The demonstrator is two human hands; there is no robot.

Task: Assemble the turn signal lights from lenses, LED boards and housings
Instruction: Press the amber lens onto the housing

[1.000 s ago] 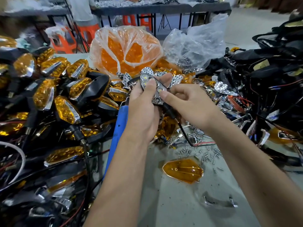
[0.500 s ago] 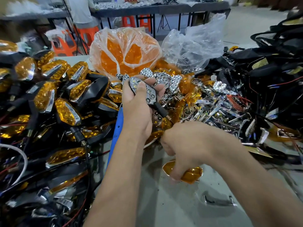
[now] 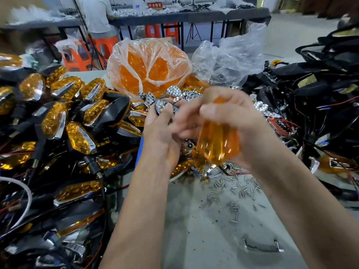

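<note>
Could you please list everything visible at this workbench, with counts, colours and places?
Amber lens: one, orange, held in the right hand, blurred.
LED housing: one, black with silver reflector, in the left hand.
Finished signal lights: many, amber and black, heaped at left.
Bag of lenses: one, clear plastic, orange contents, behind centre.
Clear bag: one, right of it.
Black wired parts: heap, black, right.
Screws: many, silver, scattered on the grey table.
Chrome trim: one, near right.
Left hand: grips the housing.
Right hand: grips the lens.
</note>
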